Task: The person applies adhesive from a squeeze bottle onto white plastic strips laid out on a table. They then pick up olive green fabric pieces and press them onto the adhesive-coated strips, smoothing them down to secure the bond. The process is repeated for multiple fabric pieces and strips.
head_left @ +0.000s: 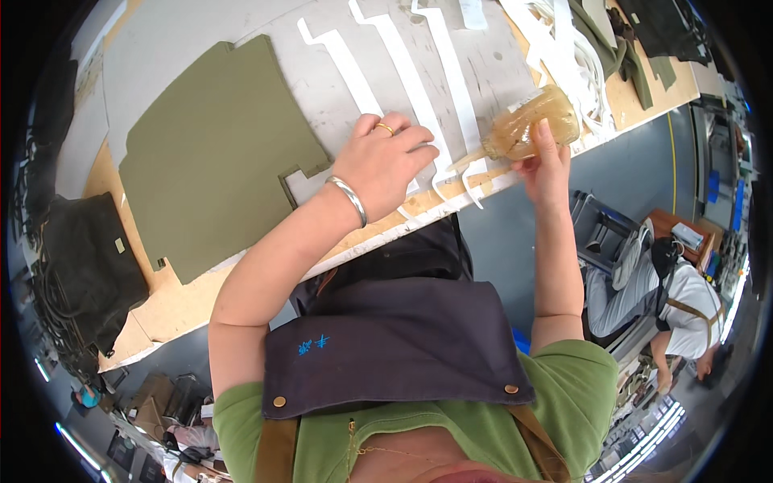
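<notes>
The left hand [385, 161] pressed flat on a white strip [419, 101]. The right hand [546, 165] gripped a glue jar [533, 122]; the strips looked still unglued, apart from the green panel [209, 153].

Sewing workshop: cutting table [185, 298], olive fabric panels [209, 153], white strips [403, 72].

Head cam, fisheye, looks steeply down, close over workbench [201, 298].

Worn workbench [185, 302] bears olive fabric panel [209, 153] and, seemingly, white strips [411, 80].
</notes>
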A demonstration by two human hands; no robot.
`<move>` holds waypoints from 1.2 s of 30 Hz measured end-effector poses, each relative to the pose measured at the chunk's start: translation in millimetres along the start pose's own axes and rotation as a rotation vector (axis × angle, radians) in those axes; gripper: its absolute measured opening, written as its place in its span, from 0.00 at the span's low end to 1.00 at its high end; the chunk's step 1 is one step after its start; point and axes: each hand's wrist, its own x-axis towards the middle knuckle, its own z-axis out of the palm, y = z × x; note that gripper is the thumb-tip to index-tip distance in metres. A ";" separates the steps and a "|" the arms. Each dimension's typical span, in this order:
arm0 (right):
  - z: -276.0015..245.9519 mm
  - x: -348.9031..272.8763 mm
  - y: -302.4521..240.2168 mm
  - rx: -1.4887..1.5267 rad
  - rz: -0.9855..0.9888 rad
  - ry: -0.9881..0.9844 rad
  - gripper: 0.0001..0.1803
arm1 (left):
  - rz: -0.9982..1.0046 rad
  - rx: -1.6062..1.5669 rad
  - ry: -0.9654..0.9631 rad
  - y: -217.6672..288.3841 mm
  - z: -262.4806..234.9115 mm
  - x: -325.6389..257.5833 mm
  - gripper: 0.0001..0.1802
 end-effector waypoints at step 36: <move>61.5 158.1 -36.0 0.298 -0.233 0.009 0.27 | -0.251 0.170 0.112 -70.7 -2.2 107.4 0.22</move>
